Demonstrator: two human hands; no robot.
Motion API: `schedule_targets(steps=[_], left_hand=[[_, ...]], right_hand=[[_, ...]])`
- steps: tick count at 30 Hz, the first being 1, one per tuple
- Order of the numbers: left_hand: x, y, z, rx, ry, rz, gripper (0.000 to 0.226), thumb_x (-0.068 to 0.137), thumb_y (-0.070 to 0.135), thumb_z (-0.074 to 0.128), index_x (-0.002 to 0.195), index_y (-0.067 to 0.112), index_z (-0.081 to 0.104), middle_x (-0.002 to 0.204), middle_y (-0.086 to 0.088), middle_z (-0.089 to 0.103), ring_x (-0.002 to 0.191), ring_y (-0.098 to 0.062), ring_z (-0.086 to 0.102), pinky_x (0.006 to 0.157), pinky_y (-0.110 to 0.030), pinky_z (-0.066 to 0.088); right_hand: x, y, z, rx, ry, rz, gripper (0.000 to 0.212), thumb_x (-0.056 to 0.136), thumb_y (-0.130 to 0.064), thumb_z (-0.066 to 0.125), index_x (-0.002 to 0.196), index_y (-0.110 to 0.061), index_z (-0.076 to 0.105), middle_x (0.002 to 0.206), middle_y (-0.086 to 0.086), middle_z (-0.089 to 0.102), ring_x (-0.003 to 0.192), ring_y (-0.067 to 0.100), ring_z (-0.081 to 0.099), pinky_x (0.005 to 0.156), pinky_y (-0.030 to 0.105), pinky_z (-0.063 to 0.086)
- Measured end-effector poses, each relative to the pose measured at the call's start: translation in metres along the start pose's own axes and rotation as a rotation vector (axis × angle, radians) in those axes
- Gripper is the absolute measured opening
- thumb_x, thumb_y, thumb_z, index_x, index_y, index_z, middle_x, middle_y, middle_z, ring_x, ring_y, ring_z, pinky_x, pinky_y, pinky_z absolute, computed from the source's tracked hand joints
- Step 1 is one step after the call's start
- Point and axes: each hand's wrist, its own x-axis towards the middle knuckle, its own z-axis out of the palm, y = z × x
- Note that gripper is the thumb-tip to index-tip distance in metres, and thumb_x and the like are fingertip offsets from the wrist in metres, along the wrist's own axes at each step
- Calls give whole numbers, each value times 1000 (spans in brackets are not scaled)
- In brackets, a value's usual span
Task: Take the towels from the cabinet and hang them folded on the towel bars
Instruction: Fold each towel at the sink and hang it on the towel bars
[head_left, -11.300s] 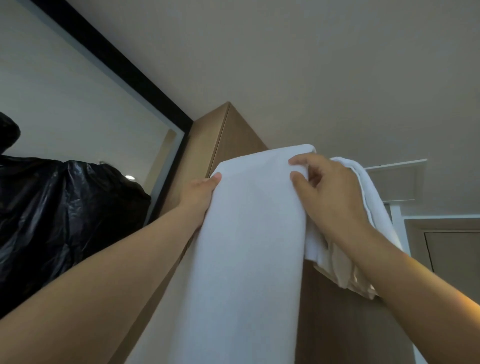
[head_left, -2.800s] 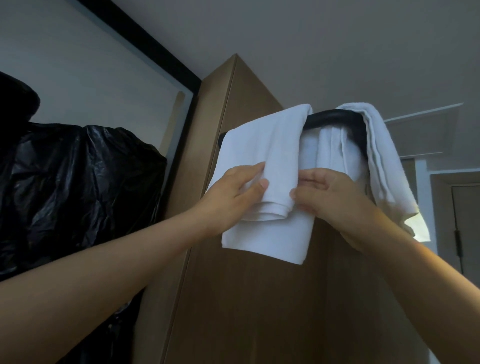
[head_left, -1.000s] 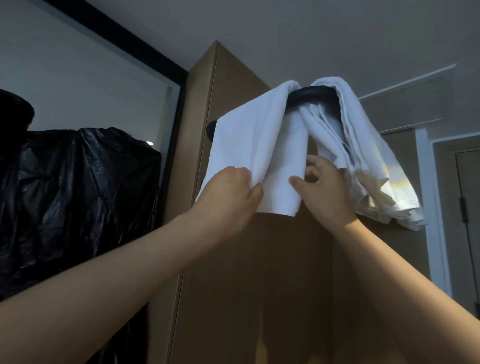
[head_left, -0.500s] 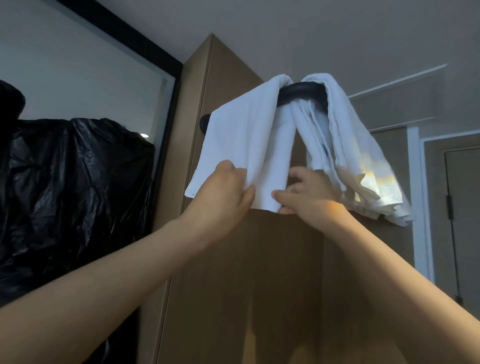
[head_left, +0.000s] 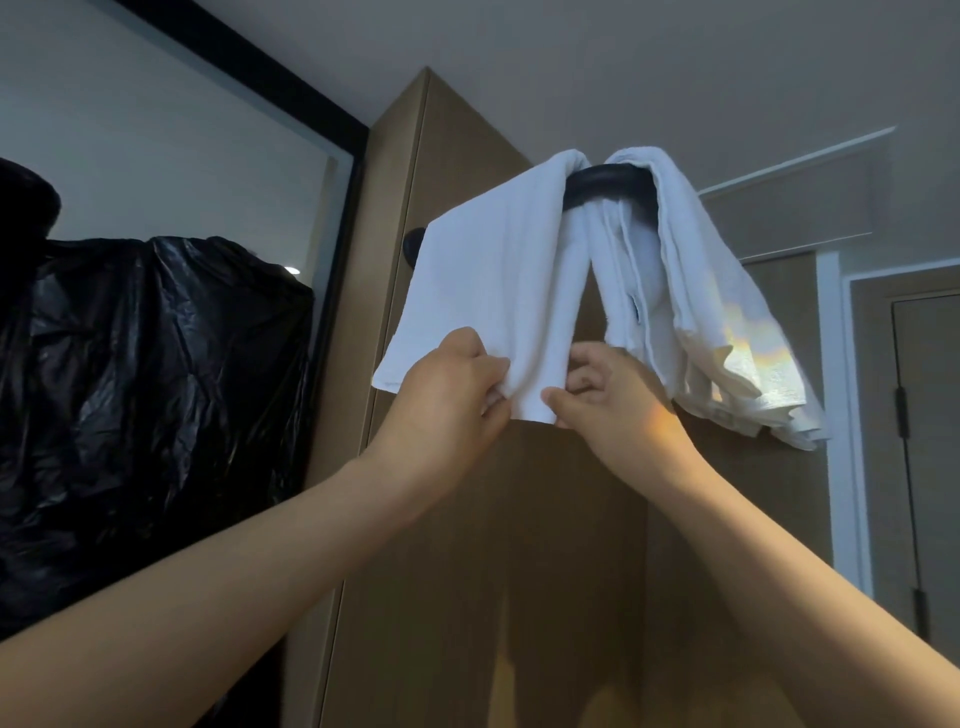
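White cotton drapes the black towel bar (head_left: 605, 186) on the wooden cabinet (head_left: 467, 519): the left towel (head_left: 493, 291) hangs folded over it, with a second, rumpled towel (head_left: 701, 291) beside it to the right. The left hand (head_left: 447, 395) grips the left towel's lower hem with curled fingers, and the right hand (head_left: 608, 400) pinches the same hem's right corner between thumb and fingers.

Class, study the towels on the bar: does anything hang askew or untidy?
The right towel hangs bunched and crumpled over the black bar, its layers splayed unevenly. The left towel lies flatter but slants; the left hand and right hand pinch its lower edge.
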Motion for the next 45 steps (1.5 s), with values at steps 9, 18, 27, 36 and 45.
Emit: schedule_targets(steps=[9,18,27,36,45], left_hand=[[-5,-10,1,-75,34,31,18,87,9,61,71,2,56,78,-7,51,68,-19,53,64,-34,44],[-15,-23,17,-196,-28,172,15,90,7,61,104,8,66,90,-1,51,84,-14,53,76,-35,50],[-36,-57,35,-548,23,-21,35,95,-2,52,122,16,66,112,3,68,103,-11,64,92,-28,51],[10,-118,48,-608,80,-763,49,99,50,42,107,5,60,111,-14,62,101,-29,62,89,-45,51],[4,-132,81,-1532,-297,-1041,40,95,47,54,121,16,59,125,-11,59,114,-34,57,91,-51,52]], right_hand=[[-9,-7,3,5,55,-67,20,92,-18,65,98,-30,50,83,9,59,80,23,67,74,30,56],[-4,-12,-7,399,15,206,11,91,-29,65,91,-22,73,87,-2,76,86,12,73,79,27,60],[4,-26,12,-143,184,120,18,78,-34,72,80,-19,61,65,-9,54,64,10,54,56,25,36],[6,-25,8,-172,111,96,16,79,-27,68,76,-15,58,67,15,64,59,27,58,56,27,42],[11,-19,8,59,23,139,12,82,-18,69,85,-6,66,72,13,72,79,28,72,83,47,59]])
